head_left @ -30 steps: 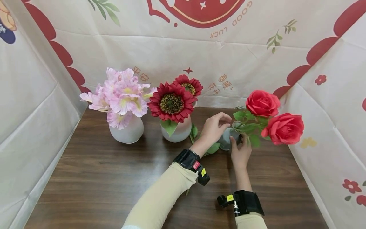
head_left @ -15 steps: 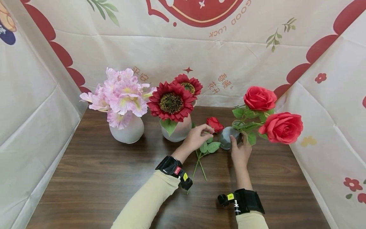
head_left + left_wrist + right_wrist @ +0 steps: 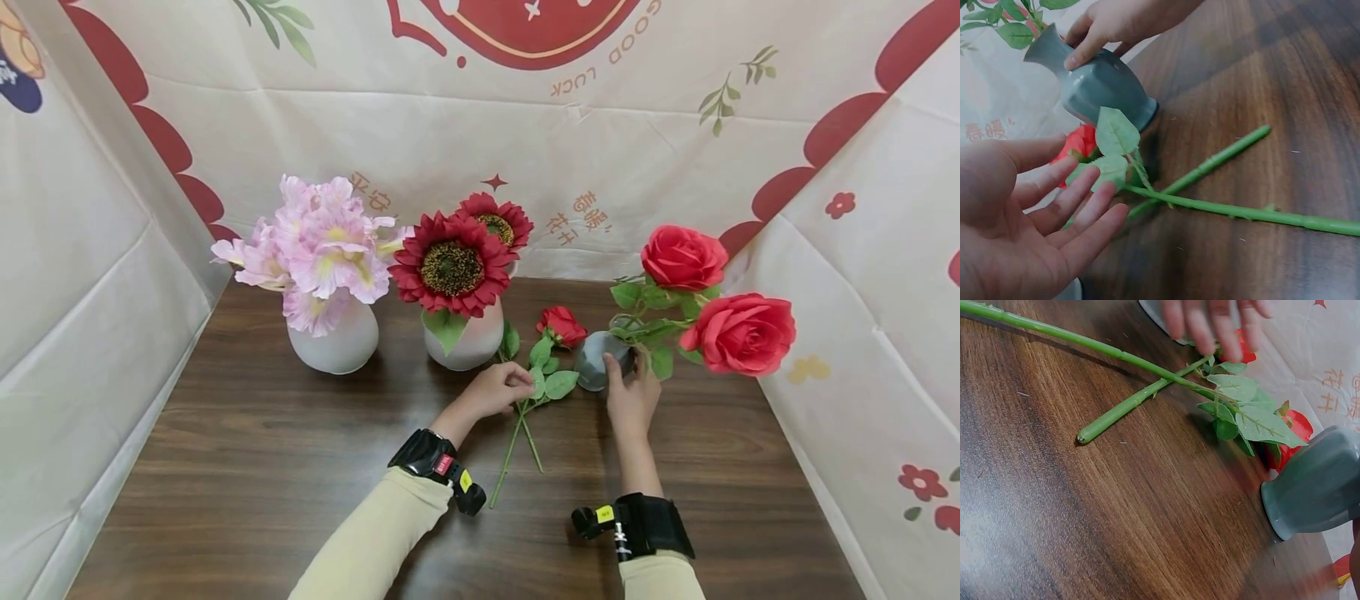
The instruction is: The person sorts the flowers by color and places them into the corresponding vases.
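Note:
My right hand (image 3: 633, 400) grips a small blue-grey vase (image 3: 592, 360), thumb on its near side. Two red roses (image 3: 738, 333) stand in this vase and lean right. Left of it, a third red rose (image 3: 562, 326) lies on the table. Two green stems (image 3: 1254, 211) cross there, and the right wrist view shows a second red bloom (image 3: 1247, 349) on the table, partly behind fingers. Over the leaves of these lying roses hovers my left hand (image 3: 491, 390). Its fingers (image 3: 1075, 200) are spread and loosely bent, with nothing held between them.
A white vase (image 3: 333, 346) with pink ruffled flowers (image 3: 330, 242) stands at the back left. Beside it, a pale pink-and-white vase (image 3: 468, 342) carries two dark red sunflowers (image 3: 450, 268). Printed cloth walls (image 3: 450, 133) enclose the wooden table (image 3: 300, 467) at back and sides.
My left hand has left the vase's mouth and come left and nearer, over the lying stems, uncovering the lying rose. The roses in the vase shifted slightly. My right hand stays on the vase.

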